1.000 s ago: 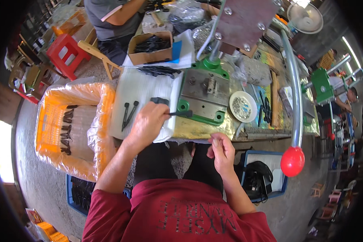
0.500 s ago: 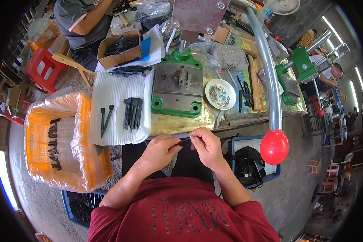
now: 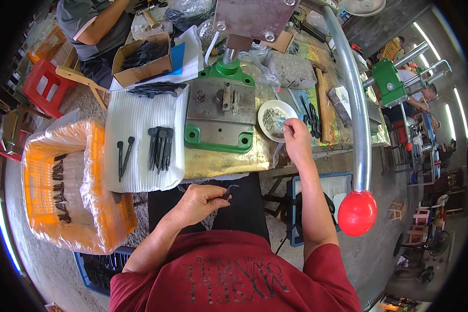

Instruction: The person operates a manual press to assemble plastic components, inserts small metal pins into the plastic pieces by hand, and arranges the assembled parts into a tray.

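Note:
My left hand (image 3: 198,202) is closed over my lap, pinching a small dark bent piece (image 3: 229,192) between thumb and fingertips. My right hand (image 3: 297,139) reaches over the right rim of a white bowl (image 3: 261,124) of small metal pins, its fingers pinched together; whatever they hold is hidden. Left of the bowl stands a hand press with a green base (image 3: 203,144) and a flat steel plate. Several black flat-headed tools (image 3: 161,148) lie on white foam sheeting (image 3: 140,176), two more lying apart to their left.
A lever with a red ball knob (image 3: 357,213) hangs at the right. An orange crate (image 3: 120,166), lined with plastic, stands at the left. A cardboard box (image 3: 143,73) of black parts sits farther back, near a co-worker (image 3: 93,31). Below the bench's right side is a blue tray (image 3: 295,236).
My right hand has left the left hand and moved forward and right to the bowl. My left hand has dropped slightly, keeping the dark piece. The whole view has shifted a little.

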A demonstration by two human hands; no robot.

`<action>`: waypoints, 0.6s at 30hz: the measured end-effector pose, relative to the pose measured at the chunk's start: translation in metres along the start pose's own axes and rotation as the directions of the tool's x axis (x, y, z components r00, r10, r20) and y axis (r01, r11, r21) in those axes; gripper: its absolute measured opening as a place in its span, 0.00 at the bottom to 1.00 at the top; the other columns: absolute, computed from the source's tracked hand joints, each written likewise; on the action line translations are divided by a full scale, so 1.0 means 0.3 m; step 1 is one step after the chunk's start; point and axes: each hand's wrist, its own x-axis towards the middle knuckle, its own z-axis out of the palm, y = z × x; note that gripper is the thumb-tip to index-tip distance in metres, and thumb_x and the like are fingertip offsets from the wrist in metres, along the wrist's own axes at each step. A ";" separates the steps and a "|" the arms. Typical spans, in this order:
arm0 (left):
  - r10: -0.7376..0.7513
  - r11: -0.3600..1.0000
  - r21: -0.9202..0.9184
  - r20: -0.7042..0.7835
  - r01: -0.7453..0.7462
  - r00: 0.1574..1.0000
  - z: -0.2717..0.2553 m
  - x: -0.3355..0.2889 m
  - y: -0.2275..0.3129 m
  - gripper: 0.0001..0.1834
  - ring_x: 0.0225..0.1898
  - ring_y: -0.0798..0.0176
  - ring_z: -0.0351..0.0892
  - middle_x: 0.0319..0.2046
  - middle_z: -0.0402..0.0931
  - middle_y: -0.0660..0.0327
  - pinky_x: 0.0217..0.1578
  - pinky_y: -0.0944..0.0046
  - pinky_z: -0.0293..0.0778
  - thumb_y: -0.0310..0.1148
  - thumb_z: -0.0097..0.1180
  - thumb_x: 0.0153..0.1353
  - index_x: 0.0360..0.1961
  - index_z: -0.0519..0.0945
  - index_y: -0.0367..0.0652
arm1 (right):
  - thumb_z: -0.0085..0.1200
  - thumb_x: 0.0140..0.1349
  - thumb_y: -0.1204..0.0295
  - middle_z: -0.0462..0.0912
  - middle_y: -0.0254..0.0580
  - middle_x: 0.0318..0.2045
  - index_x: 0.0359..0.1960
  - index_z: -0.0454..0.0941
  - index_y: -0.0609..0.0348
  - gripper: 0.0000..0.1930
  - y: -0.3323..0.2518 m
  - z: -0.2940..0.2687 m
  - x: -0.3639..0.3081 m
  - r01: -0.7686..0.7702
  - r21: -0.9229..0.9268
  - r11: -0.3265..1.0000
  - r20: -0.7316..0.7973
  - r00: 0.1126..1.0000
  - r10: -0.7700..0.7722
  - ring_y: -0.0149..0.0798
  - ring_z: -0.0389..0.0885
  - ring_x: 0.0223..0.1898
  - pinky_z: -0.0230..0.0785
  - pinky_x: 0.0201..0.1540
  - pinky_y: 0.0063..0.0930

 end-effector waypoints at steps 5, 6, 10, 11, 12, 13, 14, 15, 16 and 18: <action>-0.026 1.000 0.003 0.015 0.026 1.000 0.000 0.002 -0.017 0.06 0.22 0.80 0.68 0.18 0.73 0.64 0.22 0.76 0.65 0.24 0.56 0.47 0.28 0.77 0.35 | 0.48 0.50 0.73 0.74 0.46 0.26 0.27 0.71 0.60 0.04 0.053 0.045 0.054 0.084 -0.325 0.942 0.101 0.993 -0.053 0.47 0.73 0.30 0.63 0.32 0.37; -0.034 0.999 -0.005 0.006 0.034 0.999 0.002 0.001 -0.024 0.06 0.22 0.79 0.69 0.18 0.74 0.64 0.22 0.76 0.66 0.24 0.56 0.47 0.28 0.77 0.35 | 0.47 0.50 0.73 0.74 0.45 0.27 0.27 0.70 0.59 0.04 0.042 0.048 0.057 0.067 -0.393 0.917 0.124 0.992 -0.019 0.47 0.72 0.32 0.61 0.33 0.41; -0.047 0.999 0.010 0.007 0.047 0.999 0.002 0.001 -0.032 0.06 0.22 0.78 0.70 0.19 0.74 0.63 0.23 0.75 0.67 0.25 0.57 0.47 0.28 0.77 0.36 | 0.45 0.51 0.72 0.74 0.44 0.29 0.28 0.68 0.59 0.05 0.012 0.053 0.068 0.113 -0.536 0.837 0.250 0.968 0.030 0.47 0.71 0.36 0.57 0.33 0.49; -0.048 0.999 0.009 0.008 0.048 0.999 0.003 0.001 -0.030 0.06 0.22 0.78 0.70 0.19 0.74 0.63 0.23 0.75 0.67 0.25 0.57 0.47 0.28 0.77 0.36 | 0.45 0.51 0.72 0.74 0.44 0.29 0.28 0.68 0.59 0.05 0.005 0.052 0.073 0.112 -0.537 0.836 0.251 0.968 0.031 0.47 0.71 0.36 0.57 0.33 0.49; -0.043 0.999 0.012 0.019 0.043 0.999 0.006 0.002 -0.028 0.06 0.22 0.77 0.71 0.19 0.74 0.63 0.23 0.75 0.67 0.25 0.57 0.47 0.28 0.77 0.36 | 0.44 0.51 0.73 0.73 0.45 0.30 0.28 0.68 0.60 0.05 -0.003 0.050 0.077 0.140 -0.562 0.815 0.300 0.953 0.043 0.47 0.71 0.37 0.57 0.33 0.49; -0.035 0.999 0.015 0.028 0.035 0.999 0.009 0.005 -0.025 0.06 0.22 0.77 0.71 0.19 0.74 0.63 0.23 0.75 0.67 0.25 0.57 0.47 0.28 0.77 0.36 | 0.44 0.50 0.73 0.73 0.46 0.30 0.29 0.68 0.60 0.05 -0.007 0.047 0.084 0.171 -0.586 0.792 0.346 0.937 0.054 0.48 0.70 0.37 0.56 0.33 0.50; -0.033 0.999 0.013 0.028 0.033 0.999 0.012 0.006 -0.025 0.06 0.22 0.77 0.71 0.19 0.74 0.63 0.23 0.75 0.67 0.25 0.57 0.47 0.28 0.77 0.36 | 0.44 0.50 0.73 0.73 0.46 0.30 0.29 0.68 0.60 0.05 -0.004 0.044 0.085 0.173 -0.588 0.791 0.346 0.937 0.053 0.48 0.70 0.37 0.56 0.33 0.50; -0.017 1.000 0.015 0.026 0.017 1.000 0.017 0.006 -0.027 0.06 0.22 0.77 0.71 0.19 0.74 0.63 0.24 0.75 0.67 0.25 0.57 0.47 0.28 0.77 0.36 | 0.44 0.51 0.74 0.73 0.47 0.29 0.29 0.67 0.61 0.05 0.002 0.042 0.085 0.180 -0.577 0.797 0.352 0.935 0.043 0.49 0.71 0.36 0.57 0.33 0.49; -0.004 1.000 0.017 0.021 0.004 1.000 0.021 0.005 -0.029 0.06 0.22 0.77 0.71 0.19 0.74 0.63 0.24 0.75 0.67 0.25 0.57 0.47 0.28 0.76 0.36 | 0.43 0.51 0.74 0.73 0.49 0.29 0.29 0.67 0.62 0.06 0.007 0.041 0.084 0.190 -0.564 0.804 0.360 0.932 0.033 0.50 0.71 0.35 0.57 0.33 0.48; -0.019 1.000 0.016 0.028 0.018 0.999 0.020 0.008 -0.030 0.06 0.23 0.77 0.71 0.19 0.74 0.63 0.24 0.75 0.67 0.25 0.57 0.47 0.28 0.76 0.36 | 0.42 0.51 0.74 0.73 0.51 0.28 0.29 0.66 0.63 0.05 0.009 0.028 0.081 0.159 -0.512 0.844 0.329 0.944 0.022 0.51 0.71 0.34 0.58 0.32 0.47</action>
